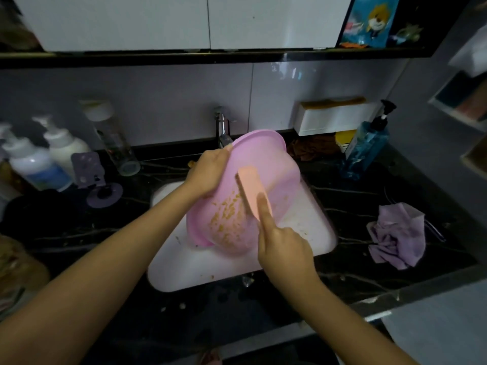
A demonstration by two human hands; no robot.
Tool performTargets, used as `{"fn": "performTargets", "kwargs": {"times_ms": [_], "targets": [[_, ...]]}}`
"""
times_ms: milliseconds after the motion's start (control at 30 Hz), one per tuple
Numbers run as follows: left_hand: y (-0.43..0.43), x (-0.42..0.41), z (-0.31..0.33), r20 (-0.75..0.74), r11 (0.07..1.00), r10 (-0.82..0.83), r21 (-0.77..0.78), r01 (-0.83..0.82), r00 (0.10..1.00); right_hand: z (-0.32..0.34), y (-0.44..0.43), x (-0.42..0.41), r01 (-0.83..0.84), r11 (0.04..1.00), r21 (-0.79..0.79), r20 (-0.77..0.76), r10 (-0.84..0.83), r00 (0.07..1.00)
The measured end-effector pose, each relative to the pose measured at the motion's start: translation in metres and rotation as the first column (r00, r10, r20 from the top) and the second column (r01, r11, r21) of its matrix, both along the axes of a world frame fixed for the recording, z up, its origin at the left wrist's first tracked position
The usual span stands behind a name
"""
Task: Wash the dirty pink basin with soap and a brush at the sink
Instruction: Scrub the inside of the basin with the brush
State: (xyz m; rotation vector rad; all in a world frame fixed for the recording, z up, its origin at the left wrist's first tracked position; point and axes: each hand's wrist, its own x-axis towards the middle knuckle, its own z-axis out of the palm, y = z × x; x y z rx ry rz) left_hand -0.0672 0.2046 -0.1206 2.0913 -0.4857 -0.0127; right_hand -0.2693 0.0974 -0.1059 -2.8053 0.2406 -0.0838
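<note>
Basin (253, 164) tilted between hands, brush (254, 189) against it.

Plastic, stone and chrome
Smooth pink plastic basin (263, 159), crusted with rough yellowish grime; matt peach plastic brush (251, 185); glossy white sink (200, 270); polished black veined desk (369, 185); shiny metal tap (223, 127); soft crumpled lilac cloth (398, 233).
</note>
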Motion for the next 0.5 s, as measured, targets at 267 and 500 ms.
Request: {"fn": "performTargets", "kwargs": {"times_ms": [267, 500], "targets": [[-0.013, 0.001, 0.003, 0.003, 0.998, 0.021, 0.058, -0.021, 1.000, -0.002, -0.016, 0.048, 0.279, 0.932, 0.234, 0.060, -0.300, 0.952], [-0.011, 0.009, 0.004, -0.023, 1.000, 0.003, -0.001, -0.003, 1.000, -0.017, -0.011, 0.041, 0.090, 0.994, 0.062, 0.123, -0.097, 0.988]]}}
